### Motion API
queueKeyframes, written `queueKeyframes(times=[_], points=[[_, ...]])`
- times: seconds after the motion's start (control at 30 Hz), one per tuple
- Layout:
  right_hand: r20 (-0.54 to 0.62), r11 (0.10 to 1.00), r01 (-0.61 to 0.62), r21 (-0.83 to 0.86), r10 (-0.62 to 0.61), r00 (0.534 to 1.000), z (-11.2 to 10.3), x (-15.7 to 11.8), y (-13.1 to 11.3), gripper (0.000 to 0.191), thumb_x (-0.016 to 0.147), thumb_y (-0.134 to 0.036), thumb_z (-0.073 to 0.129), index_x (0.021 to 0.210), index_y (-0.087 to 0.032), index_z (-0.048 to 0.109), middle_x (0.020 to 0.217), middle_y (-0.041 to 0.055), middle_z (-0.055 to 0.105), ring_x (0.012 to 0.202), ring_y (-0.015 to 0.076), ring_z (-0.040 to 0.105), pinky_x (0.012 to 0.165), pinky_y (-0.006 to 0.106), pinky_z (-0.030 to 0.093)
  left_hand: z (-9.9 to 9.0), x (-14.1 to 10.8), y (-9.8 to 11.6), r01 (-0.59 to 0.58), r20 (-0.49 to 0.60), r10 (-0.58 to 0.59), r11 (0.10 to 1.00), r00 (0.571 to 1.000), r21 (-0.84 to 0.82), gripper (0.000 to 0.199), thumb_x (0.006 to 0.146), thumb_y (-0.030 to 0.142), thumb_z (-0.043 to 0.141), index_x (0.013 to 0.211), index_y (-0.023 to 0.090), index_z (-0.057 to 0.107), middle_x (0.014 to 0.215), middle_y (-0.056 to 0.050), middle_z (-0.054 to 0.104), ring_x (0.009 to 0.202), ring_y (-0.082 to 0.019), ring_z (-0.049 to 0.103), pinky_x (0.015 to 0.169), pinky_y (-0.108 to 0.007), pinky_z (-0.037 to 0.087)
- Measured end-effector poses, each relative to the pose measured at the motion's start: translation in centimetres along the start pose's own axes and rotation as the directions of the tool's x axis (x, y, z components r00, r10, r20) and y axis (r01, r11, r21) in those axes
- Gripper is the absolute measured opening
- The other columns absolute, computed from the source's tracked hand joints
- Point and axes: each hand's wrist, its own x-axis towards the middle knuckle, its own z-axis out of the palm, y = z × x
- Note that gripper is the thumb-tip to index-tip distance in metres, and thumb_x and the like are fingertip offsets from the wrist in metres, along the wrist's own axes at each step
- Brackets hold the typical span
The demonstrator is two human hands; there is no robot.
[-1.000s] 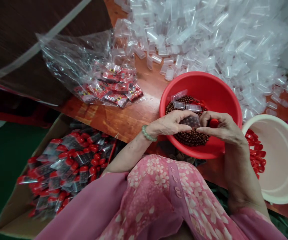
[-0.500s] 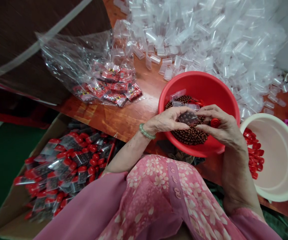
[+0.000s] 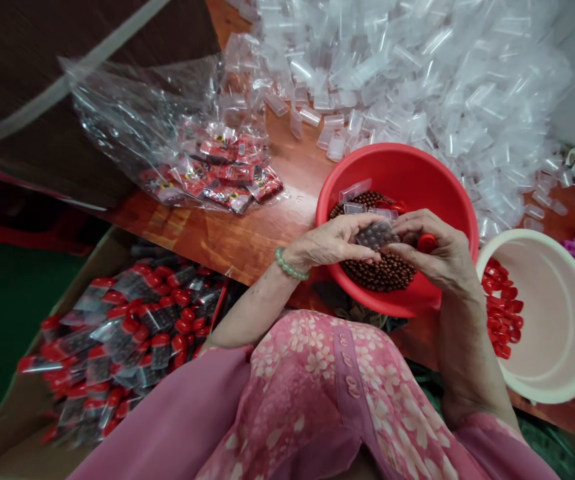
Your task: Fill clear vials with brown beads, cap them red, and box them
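Over the red basin (image 3: pixel 454 180), my left hand (image 3: pixel 334 241) grips a small clear plastic box (image 3: pixel 374 235) with dark round balls inside. My right hand (image 3: pixel 440 250) has a red cap (image 3: pixel 426 243) tucked among its curled fingers. Its thumb and fingertips meet the right end of the box; whether they pinch anything else there is hidden. Below the hands, the basin holds many brown balls (image 3: pixel 380 275), a few clear boxes (image 3: pixel 355 191) and a bit of red plastic (image 3: pixel 390 205).
Behind the basin spreads a big heap of clear boxes (image 3: pixel 407 73). A cream bowl (image 3: pixel 562 320) with red caps (image 3: pixel 502 313) stands at right. Red packets (image 3: pixel 232 173) lie in a plastic bag to the left. A carton (image 3: pixel 4 427) of filled, red-capped boxes (image 3: pixel 127 333) sits lower left.
Both hands stay over the basin with the box. My right fingertips have drawn in slightly closer against its end. The view has shifted a little.
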Motion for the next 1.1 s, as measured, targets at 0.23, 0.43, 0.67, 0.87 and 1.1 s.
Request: queueKeyframes(times=[0.23,0.43,0.67,0.87,1.1], points=[[-0.021,0.971,-0.113,0.21,0.12,0.993,-0.3,-0.3,0.5,0.03,0.083,-0.05,0.081,0.084,-0.024,0.065,0.094,0.0061,0.071,0.092,0.0235,0.066,0.086,0.04,0.057,-0.3,0.0,-0.1,0.02,0.046,-0.019,1.0,0.999,-0.015,0.053,0.081,0.033,0.083,0.128,0.015,0.067,0.1,-0.009,0.073,0.086,-0.016,0.071,0.079,-0.029,0.058],[0.098,0.976,-0.193,0.095,0.184,0.978,-1.3,-1.4,0.9,0.02,0.09,-0.04,0.076,0.102,-0.024,0.072,0.106,0.0063,0.075,0.098,0.022,0.069,0.093,0.038,0.053,-0.5,0.2,-0.4,0.006,-0.011,-0.009,0.976,1.0,-0.217,0.049,0.085,0.044,0.08,0.124,0.016,0.068,0.103,-0.009,0.074,0.088,-0.016,0.074,0.079,-0.026,0.059],[0.035,0.924,-0.372,0.09,0.371,0.928,-0.6,-1.4,2.0,0.037,0.082,-0.05,0.081,0.104,-0.022,0.069,0.077,-0.0022,0.063,0.062,0.0125,0.055,0.057,0.026,0.046,-0.4,0.2,-0.4,0.014,-0.001,-0.015,0.959,1.0,-0.282,0.049,0.078,0.022,0.083,0.125,0.019,0.069,0.115,-0.01,0.075,0.098,-0.017,0.074,0.085,-0.027,0.058],[0.06,0.838,-0.382,0.391,0.391,0.919,-0.5,-1.3,2.1,0.051,0.098,-0.06,0.056,0.138,-0.029,0.064,0.093,0.0017,0.061,0.062,0.0119,0.052,0.051,0.026,0.042,-0.6,0.1,-0.6,0.015,-0.001,-0.016,0.974,1.0,-0.226,0.052,0.083,0.03,0.081,0.131,0.016,0.067,0.122,-0.016,0.075,0.098,-0.018,0.075,0.089,-0.029,0.058],[-0.158,0.963,-0.156,0.22,0.193,0.969,1.1,0.0,1.2,0.034,0.089,-0.044,0.075,0.121,-0.033,0.079,0.095,0.0018,0.066,0.085,0.0166,0.061,0.082,0.035,0.053,-0.2,0.3,-0.9,-0.024,-0.058,0.019,0.996,0.998,-0.09,0.047,0.086,0.037,0.081,0.127,0.018,0.069,0.122,-0.012,0.073,0.098,-0.017,0.073,0.09,-0.029,0.057]])
